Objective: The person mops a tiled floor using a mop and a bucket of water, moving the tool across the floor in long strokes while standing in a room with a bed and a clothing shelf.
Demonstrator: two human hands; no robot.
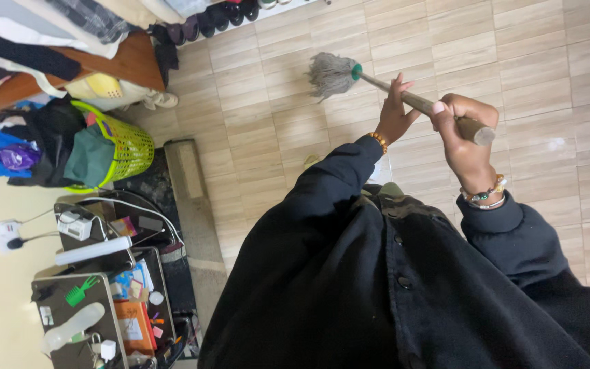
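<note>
A mop with a grey string head [332, 74], a green collar and a wooden handle [414, 101] stretches over the beige tiled floor [527, 61]. My left hand [394, 116], with an orange bead bracelet at the wrist, grips the handle partway along. My right hand [464, 145], wearing several bracelets, is closed around the handle close to its top end. Both arms are in black sleeves, and my black buttoned jacket [390, 294] fills the lower part of the view. The mop head rests on or just above the tiles.
A lime green laundry basket [134, 147] with clothes and bags stands at left beside a wooden table [131, 61]. Dark shoes [220, 17] line the top edge. A cluttered stand [104, 301], a wall socket [7, 236] and a dark mat [162, 188] lie at lower left.
</note>
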